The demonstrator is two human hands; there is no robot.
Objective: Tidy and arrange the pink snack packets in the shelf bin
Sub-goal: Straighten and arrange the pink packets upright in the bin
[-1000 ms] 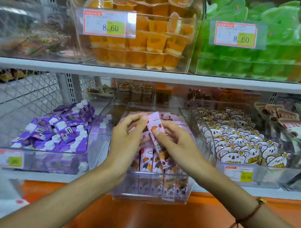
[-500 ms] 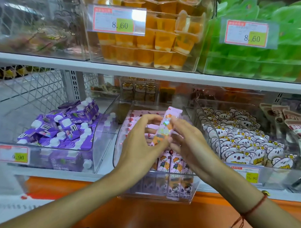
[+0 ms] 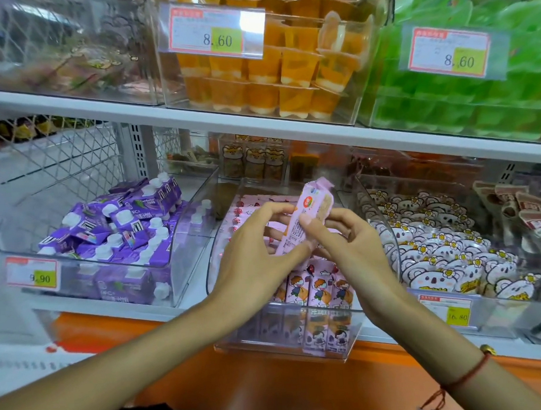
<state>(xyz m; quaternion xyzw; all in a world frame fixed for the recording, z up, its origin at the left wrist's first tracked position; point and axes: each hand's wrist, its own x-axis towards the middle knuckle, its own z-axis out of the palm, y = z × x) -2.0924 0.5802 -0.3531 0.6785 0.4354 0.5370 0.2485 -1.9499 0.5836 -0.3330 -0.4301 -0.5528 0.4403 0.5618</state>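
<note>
A clear plastic bin on the lower shelf holds several pink snack packets standing in rows with cartoon figures on them. Above the bin, one pink packet is lifted and tilted, its top pointing up and to the right, its printed back facing me. My left hand holds its lower end from the left. My right hand pinches its middle, thumb on the front. Both hands hide the middle rows of the bin.
Left of the bin stands a clear bin of purple pouches with a price tag. To the right is a bin of white bear packets. The shelf above carries orange jelly cups and green ones.
The held packet has been lifted and turned, from its picture side toward its printed back, and now tilts further to the right. Both hands rose with it.
</note>
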